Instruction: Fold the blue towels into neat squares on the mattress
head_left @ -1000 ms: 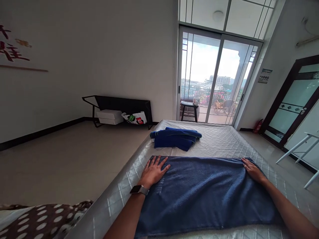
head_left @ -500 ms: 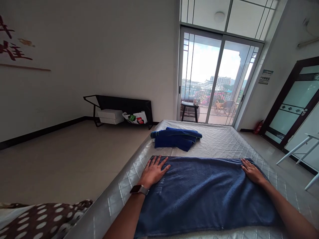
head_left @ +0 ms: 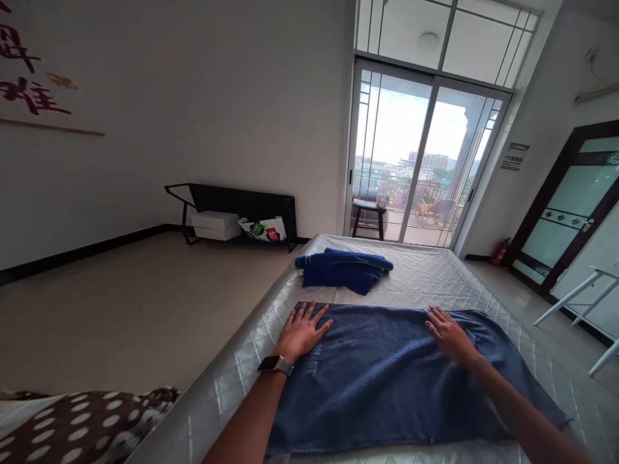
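A grey-blue towel [head_left: 377, 386] lies spread across the near part of the mattress [head_left: 420, 270], with soft wrinkles on its surface. My left hand [head_left: 300, 332] rests flat on its far left corner, fingers spread, a watch on the wrist. On the far edge, right of the middle, my right hand [head_left: 449, 335] lies with its fingers stretched out, slightly blurred at the wrist. Neither hand grips anything. Beyond the towel sits a folded, brighter blue cloth [head_left: 341, 270] near the mattress's left side.
A brown polka-dot fabric [head_left: 72, 425] lies at lower left. Against the wall stands a black rack [head_left: 242, 200] holding a white box [head_left: 215, 225] and a printed bag [head_left: 264, 229]. White furniture legs [head_left: 570, 296] stand at right, past them a fire extinguisher [head_left: 500, 251].
My right hand has slid left along the towel's far edge, away from the right corner, which now shows uncovered. The left hand stays in place on the towel.
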A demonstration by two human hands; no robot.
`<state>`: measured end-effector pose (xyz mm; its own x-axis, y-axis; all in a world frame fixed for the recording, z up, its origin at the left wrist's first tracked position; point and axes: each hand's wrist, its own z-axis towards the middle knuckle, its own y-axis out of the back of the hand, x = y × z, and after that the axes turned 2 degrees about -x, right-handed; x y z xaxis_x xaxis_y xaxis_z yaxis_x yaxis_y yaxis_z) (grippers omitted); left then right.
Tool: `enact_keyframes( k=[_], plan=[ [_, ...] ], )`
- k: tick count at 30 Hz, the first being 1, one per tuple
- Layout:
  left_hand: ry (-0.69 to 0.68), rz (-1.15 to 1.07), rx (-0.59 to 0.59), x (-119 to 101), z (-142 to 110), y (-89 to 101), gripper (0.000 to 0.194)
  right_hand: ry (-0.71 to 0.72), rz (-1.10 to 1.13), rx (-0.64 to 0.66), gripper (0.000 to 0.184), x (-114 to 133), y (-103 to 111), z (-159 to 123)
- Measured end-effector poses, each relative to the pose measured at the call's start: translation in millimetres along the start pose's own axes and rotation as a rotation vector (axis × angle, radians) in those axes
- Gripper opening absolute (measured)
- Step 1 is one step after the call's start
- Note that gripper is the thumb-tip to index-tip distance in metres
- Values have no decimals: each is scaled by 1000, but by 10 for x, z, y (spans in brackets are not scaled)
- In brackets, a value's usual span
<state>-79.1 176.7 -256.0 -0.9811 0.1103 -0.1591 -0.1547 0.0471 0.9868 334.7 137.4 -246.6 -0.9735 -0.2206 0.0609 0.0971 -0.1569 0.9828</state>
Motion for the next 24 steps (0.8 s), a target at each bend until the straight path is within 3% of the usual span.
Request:
enact_keyframes(
  k=[2, 4, 6, 9, 15, 19, 24],
  plan=[
    [1, 3, -10, 4, 6, -18, 67, 108, 74, 74, 57, 426, -78, 2],
    [1, 16, -7, 7, 7, -27, 67, 133, 116, 132, 60, 704, -136, -15],
    [-1, 32, 0, 8, 6, -27, 66, 124, 140, 179, 63, 818, -154, -38],
    [-3, 36, 4, 9, 6, -20, 66, 116, 165, 219, 64, 782, -129, -72],
    [-7, 10, -21, 24, 12, -38, 67, 60, 174, 207, 60, 395, -52, -113],
    [4, -6, -45, 59, 28, -89, 68, -21, 245, 184, 61, -90, 24, -112],
    [-11, 52, -52, 104, 52, -152, 66, -129, 369, 50, 56, -724, 86, -119]
  ],
)
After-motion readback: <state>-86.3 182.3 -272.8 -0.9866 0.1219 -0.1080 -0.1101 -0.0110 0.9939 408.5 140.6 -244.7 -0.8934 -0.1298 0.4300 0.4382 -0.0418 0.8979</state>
